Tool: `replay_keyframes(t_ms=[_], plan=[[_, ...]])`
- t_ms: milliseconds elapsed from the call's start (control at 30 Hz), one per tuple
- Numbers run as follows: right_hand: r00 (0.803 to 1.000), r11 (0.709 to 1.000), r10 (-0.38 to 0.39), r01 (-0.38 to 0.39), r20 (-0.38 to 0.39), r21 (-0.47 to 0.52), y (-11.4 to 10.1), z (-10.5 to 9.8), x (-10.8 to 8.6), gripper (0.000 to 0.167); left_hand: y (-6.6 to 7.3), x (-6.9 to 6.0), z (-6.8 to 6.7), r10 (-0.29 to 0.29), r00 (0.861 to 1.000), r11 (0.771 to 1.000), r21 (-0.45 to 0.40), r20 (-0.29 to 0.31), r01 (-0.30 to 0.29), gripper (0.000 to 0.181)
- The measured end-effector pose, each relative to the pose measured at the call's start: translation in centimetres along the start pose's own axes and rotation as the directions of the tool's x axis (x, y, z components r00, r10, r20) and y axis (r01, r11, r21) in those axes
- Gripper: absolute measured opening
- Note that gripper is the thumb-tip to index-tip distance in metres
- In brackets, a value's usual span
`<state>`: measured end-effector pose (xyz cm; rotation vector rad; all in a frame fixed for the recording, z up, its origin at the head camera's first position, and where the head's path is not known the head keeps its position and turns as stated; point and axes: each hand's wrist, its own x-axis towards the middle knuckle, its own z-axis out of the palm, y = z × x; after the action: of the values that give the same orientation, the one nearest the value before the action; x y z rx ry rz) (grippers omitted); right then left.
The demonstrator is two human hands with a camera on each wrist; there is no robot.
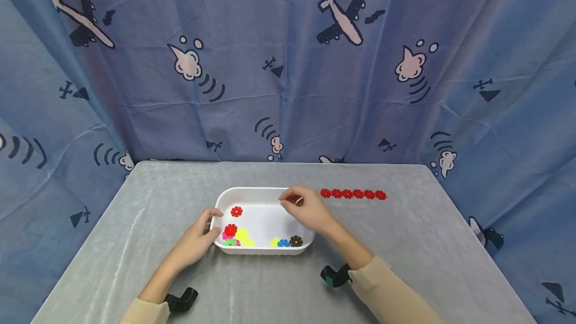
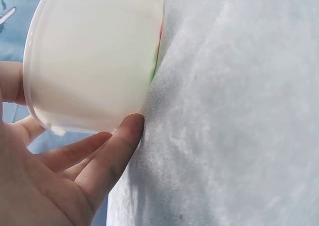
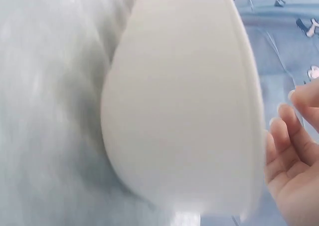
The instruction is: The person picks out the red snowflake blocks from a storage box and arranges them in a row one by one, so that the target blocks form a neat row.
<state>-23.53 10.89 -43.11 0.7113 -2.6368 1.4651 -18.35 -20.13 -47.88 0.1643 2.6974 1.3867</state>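
A white plastic tray (image 1: 263, 251) stands mid-table, with its end wall (image 2: 94, 61) filling much of the left wrist view. At its left end my left hand (image 1: 200, 236) grips the rim, some fingers over the edge and others against the outside. My right hand (image 1: 308, 209) hovers above the tray's right back part, its fingers bent and nothing visible between them. Inside lie notched plastic discs: a red disc (image 1: 236, 211) apart, another red disc (image 1: 230, 229) over pink, green and yellow ones, and a blue disc (image 1: 283, 243) beside a brown disc (image 1: 296, 241).
Right of the tray, towards the table's back, several red discs (image 1: 353, 194) lie in a straight row. Grey cloth covers the table (image 1: 265, 289). A blue curtain (image 1: 252, 64) with printed planes hangs behind and at both sides. Black wrist devices sit under both forearms.
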Motion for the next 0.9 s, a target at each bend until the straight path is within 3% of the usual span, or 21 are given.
replay_keyframes(t_ms=[567, 900], plan=[[0.99, 0.999, -0.039, 0.038, 0.138, 0.006, -2.2, 6.8, 1.9, 0.011, -0.4, 0.1, 0.0, 0.028, 0.999, 0.999, -0.014, -0.018, -0.029, 0.031], [0.968, 0.996, 0.051, -0.033, 0.244, -0.078, -2.4, 9.7, 3.2, 0.013, -0.4, 0.1, -0.1, 0.031, 0.999, 0.999, -0.017, -0.016, -0.032, 0.031]])
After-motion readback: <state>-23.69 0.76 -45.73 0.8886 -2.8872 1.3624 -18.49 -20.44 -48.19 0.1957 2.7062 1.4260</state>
